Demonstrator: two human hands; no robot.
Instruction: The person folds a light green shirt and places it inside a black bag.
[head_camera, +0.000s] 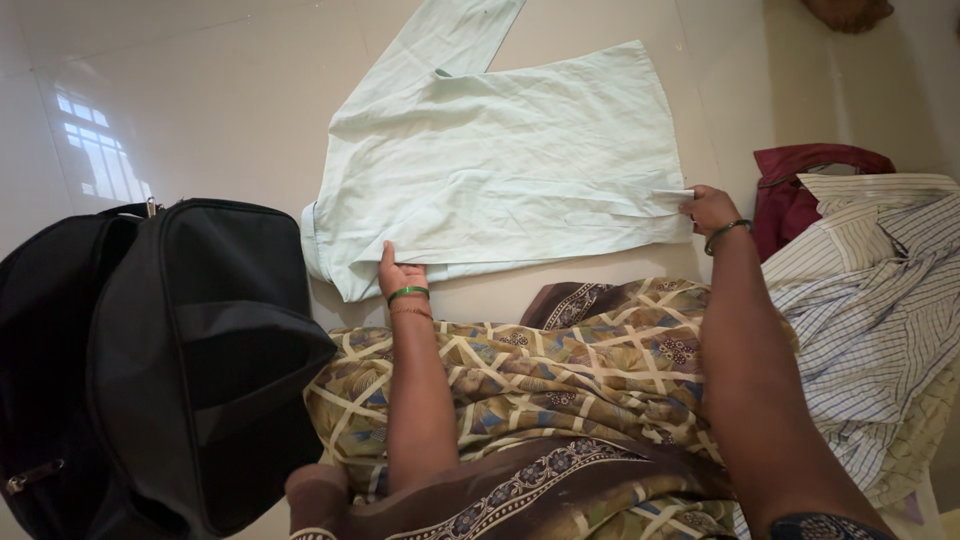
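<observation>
Seated on a glossy pale tiled floor (200, 90), a person in a brown and olive patterned wrap (560, 390) reaches both arms forward over the lap to a pale mint-green cotton shirt (500, 170) spread flat just ahead of the knees. The left hand (400, 272), bangles at the wrist, presses on the shirt's near lower edge with fingers laid flat and closed on nothing; the right hand (710, 210), arm nearly straight, pinches the folded hem corner between fingers and thumb. The cloth looks light, limp and easily creased (it would likely sag if lifted by one point), so edges and corners seem the sound places to take hold. A soft black zippered travel bag (170, 360) stands open at the left; a heap of blue-striped white shirts (870, 300) and a maroon garment (790, 190) lie at the right.
</observation>
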